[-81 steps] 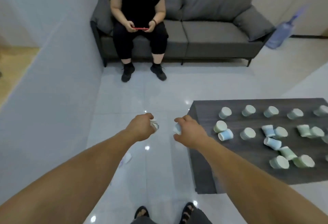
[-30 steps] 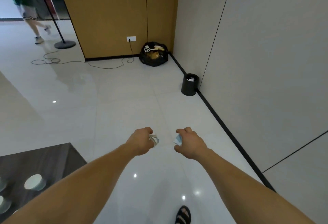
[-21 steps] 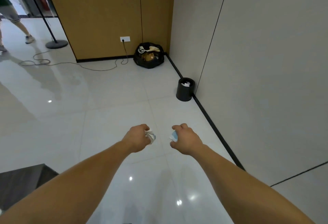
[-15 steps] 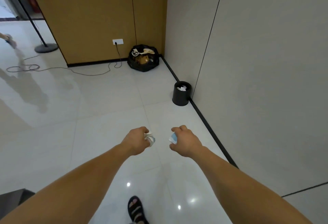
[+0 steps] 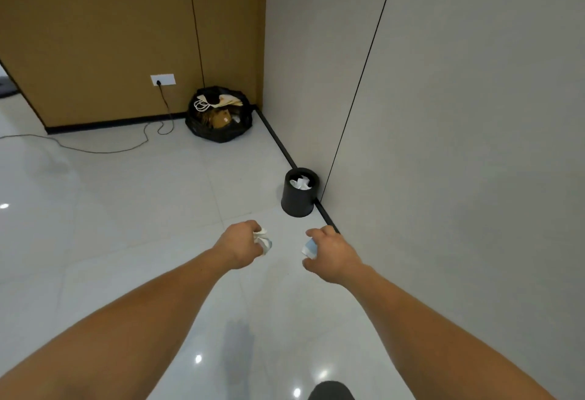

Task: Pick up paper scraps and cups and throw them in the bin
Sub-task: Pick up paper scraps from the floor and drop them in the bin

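Note:
My left hand [image 5: 238,244] is closed around a crumpled white paper scrap with a bit of pale blue cup [image 5: 263,239] showing at the fingers. My right hand [image 5: 332,254] grips a light blue paper cup [image 5: 309,247], mostly hidden by the fingers. Both hands are held out in front of me above the floor. A small round black bin [image 5: 299,198] stands against the wall's black skirting just ahead and slightly right of my hands, with white paper scraps [image 5: 300,183] inside.
A grey wall [image 5: 443,146] runs along the right. A full black rubbish bag [image 5: 220,114] sits in the far corner under a brown panel wall, with a wall socket [image 5: 162,79] and a cable [image 5: 104,146] trailing over the white tiled floor.
I have turned away from the table and walked toward the bin; it is now nearer and larger. Both hands still hold the same items in the same pose.

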Tool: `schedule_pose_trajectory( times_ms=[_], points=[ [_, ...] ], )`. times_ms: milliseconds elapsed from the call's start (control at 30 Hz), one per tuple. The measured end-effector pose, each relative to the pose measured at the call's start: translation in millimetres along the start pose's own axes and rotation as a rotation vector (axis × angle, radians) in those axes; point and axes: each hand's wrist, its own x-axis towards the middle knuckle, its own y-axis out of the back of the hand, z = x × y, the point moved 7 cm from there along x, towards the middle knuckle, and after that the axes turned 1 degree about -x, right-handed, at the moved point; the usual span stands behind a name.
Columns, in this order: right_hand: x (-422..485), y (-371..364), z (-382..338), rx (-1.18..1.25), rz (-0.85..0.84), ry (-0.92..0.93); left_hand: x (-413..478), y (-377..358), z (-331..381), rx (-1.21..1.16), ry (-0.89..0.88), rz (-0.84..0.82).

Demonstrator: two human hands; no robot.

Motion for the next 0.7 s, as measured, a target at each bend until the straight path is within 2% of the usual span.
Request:
schedule_pose_trajectory(
  times_ms=[167, 533, 700],
  points=[
    [95, 26, 30, 0.019, -0.008, 0.003, 99, 3, 31, 0.009, 0.001, -0.042],
    [295, 121, 92, 0.004, -0.041, 0.093, 297, 34, 135, 0.058, 0.004, 0.013],
    [377, 142, 109, -0.015, -0.074, 0.074, 387, 44, 151, 0.056, 0.015, -0.025]
  ],
)
